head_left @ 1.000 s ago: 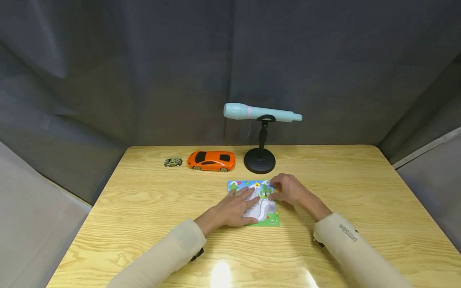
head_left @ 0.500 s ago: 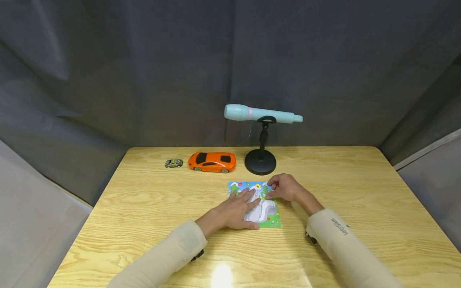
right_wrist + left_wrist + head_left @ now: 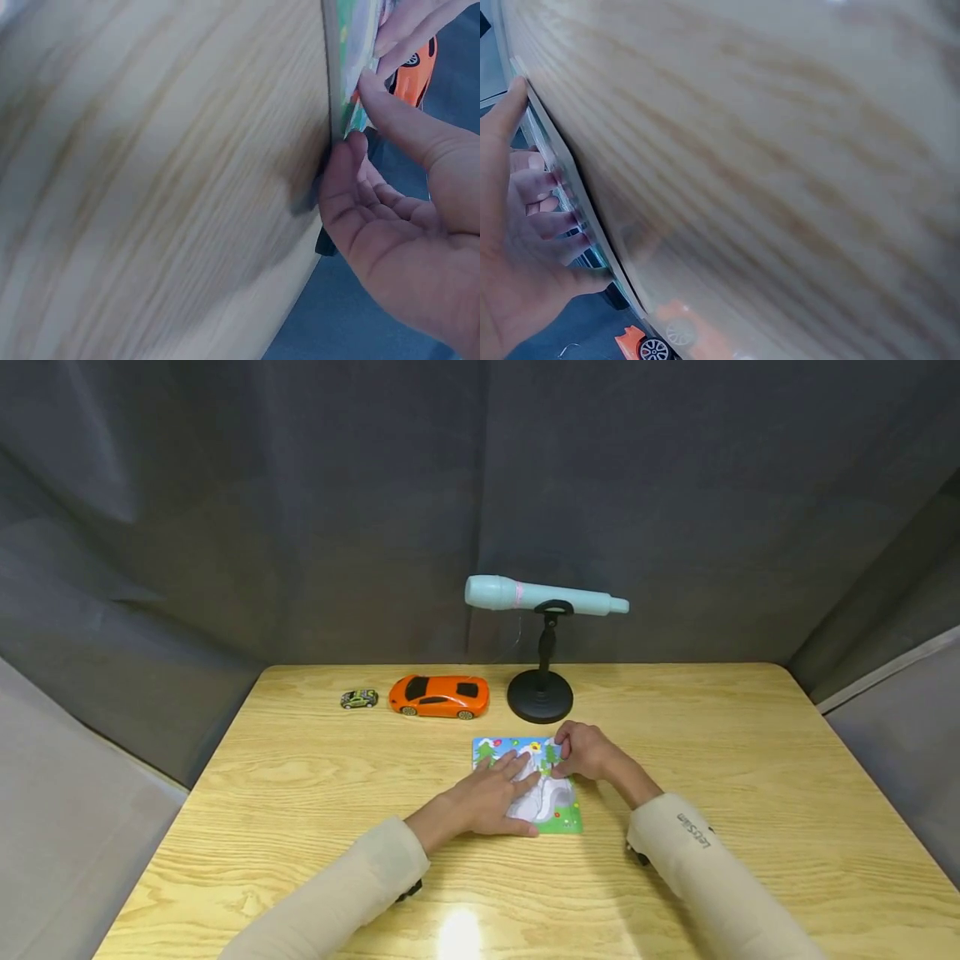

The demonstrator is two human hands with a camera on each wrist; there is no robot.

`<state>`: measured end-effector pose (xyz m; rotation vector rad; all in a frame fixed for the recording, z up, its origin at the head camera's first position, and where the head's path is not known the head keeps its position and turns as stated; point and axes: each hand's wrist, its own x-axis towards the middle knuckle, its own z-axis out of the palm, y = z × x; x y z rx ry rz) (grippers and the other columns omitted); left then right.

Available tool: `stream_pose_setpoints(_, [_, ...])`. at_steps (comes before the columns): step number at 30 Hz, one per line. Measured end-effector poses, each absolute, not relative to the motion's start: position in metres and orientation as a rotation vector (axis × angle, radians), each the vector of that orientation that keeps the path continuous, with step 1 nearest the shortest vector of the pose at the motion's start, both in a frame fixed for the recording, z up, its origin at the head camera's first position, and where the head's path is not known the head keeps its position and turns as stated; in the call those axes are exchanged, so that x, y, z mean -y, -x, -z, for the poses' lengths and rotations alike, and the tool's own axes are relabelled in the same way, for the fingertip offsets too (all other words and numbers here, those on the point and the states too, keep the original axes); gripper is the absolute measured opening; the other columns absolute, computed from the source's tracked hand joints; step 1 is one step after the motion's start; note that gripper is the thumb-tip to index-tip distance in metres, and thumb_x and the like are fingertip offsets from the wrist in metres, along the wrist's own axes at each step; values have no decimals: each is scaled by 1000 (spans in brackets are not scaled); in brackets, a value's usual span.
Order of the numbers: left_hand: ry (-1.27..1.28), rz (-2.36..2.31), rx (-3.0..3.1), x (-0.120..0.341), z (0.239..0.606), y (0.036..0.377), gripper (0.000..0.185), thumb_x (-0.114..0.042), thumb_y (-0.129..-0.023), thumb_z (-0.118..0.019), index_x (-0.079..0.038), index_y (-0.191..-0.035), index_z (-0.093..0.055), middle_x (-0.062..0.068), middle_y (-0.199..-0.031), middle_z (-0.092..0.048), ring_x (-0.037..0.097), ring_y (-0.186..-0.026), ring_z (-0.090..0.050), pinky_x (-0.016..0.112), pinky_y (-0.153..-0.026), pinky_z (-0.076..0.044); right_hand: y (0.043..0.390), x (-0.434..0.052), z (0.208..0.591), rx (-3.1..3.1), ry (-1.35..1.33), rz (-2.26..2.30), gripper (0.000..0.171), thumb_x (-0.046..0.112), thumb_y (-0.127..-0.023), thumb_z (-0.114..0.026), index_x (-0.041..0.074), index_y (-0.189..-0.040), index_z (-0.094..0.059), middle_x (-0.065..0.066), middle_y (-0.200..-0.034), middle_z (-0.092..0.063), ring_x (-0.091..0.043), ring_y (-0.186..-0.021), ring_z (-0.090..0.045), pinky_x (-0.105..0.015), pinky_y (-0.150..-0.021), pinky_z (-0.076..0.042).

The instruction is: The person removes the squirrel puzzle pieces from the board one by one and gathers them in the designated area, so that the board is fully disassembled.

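Observation:
A flat, colourful jigsaw puzzle [image 3: 558, 797] lies on the wooden table, showing a grey-white animal, green trees and blue sky. Spread over its left and middle part, my left hand [image 3: 483, 797] rests with straight fingers and covers some of the picture. At the puzzle's upper right corner, my right hand [image 3: 588, 752] has curled fingers and grips that part between thumb and fingers. In the right wrist view, the thumb of the right hand [image 3: 420, 195] touches the printed face while the curled fingers sit at the edge. Whether a loose piece is pinched there is hidden.
Behind the puzzle stand an orange toy car [image 3: 439, 697] and a small green-and-black toy car [image 3: 359, 698]. A pale blue microphone [image 3: 547, 596] lies across a black stand [image 3: 540, 696]. A dark curtain [image 3: 375, 510] hangs beyond the table's [image 3: 300, 827] back edge.
My right hand has shifted slightly left over the puzzle, its fingers curling more and its forearm swinging inward. My left hand stays about where it was.

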<state>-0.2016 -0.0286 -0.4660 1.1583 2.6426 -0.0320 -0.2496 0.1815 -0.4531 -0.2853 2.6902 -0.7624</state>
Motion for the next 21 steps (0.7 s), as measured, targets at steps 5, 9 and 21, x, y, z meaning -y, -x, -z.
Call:
stream_pose_setpoints(5, [-1159, 36, -2640, 29, 464, 202, 85, -72, -86, -41, -19, -151, -26, 11, -161, -12, 30, -148, -13, 54, -116, -21, 252, -180, 450, -2688, 263, 725, 47, 12, -72, -82, 0, -107, -52, -9, -87, -58, -17, -76, -50, -28, -71, -43])
stream_pose_setpoints(9, [-1154, 48, -2645, 28, 463, 202, 86, -73, -85, -41, -20, -151, -26, 10, -161, -12, 30, -148, -14, 54, -116, -21, 252, -177, 447, -2705, 230, 695, 47, 13, -71, -83, 0, -105, -54, -8, -86, -57, -18, -77, -50, -29, -72, -44])
stream_pose_setpoints(21, [-1153, 43, -2641, 27, 463, 202, 86, -72, -85, -44, -19, -151, -27, 10, -160, -13, 30, -148, -14, 54, -115, -22, 253, -167, 447, -2763, 59, 626, 36, 19, -75, -80, 4, -100, -59, -6, -88, -60, -23, -87, -51, -33, -76, -46])
